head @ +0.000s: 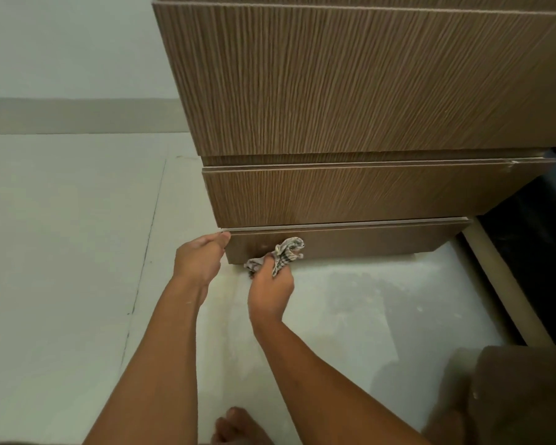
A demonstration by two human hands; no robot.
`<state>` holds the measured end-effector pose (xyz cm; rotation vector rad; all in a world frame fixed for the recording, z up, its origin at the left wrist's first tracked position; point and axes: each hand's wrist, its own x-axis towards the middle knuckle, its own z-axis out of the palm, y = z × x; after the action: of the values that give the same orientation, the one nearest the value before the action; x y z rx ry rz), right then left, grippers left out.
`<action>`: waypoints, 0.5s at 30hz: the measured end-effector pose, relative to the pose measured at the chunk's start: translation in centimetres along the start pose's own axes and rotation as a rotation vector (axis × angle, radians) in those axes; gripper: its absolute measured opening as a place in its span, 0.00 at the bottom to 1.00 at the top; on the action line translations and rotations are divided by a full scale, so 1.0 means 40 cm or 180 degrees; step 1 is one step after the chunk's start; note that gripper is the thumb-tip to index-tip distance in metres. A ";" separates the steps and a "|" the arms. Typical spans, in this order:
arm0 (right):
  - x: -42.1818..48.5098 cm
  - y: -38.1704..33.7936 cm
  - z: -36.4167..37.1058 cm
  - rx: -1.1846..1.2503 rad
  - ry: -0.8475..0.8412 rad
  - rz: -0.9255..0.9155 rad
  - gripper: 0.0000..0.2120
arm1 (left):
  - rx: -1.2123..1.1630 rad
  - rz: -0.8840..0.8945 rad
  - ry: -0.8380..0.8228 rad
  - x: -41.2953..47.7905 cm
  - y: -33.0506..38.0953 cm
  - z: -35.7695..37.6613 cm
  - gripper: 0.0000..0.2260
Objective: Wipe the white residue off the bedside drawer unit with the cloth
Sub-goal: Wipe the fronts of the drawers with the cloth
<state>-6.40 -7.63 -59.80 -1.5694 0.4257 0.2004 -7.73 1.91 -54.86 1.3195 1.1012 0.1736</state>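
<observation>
The bedside drawer unit point(350, 91) is brown wood-grain, with three stacked drawer fronts filling the upper right of the head view. My left hand point(199, 258) grips the top left corner of the lowest drawer front point(382, 240). My right hand point(270, 290) is closed around a crumpled grey checked cloth point(286, 252), which presses against the left part of that lowest front. A small pale spot point(264, 247) shows on the wood just left of the cloth.
Pale floor tiles point(71, 252) spread to the left and below, with whitish dusty smears point(382, 293) in front of the unit. A dark gap and bed frame edge point(507, 284) lie at right. My bare foot point(238, 425) and a brown-clad knee point(520, 396) sit at the bottom.
</observation>
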 end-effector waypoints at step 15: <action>-0.013 0.030 -0.038 -0.1081 -0.1794 -0.0309 0.06 | 0.0515 -0.0131 0.0017 -0.003 0.059 -0.015 0.16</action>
<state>-7.53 -9.06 -60.64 -1.7717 -0.1347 0.6463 -7.11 2.98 -52.77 1.4393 1.1653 0.0581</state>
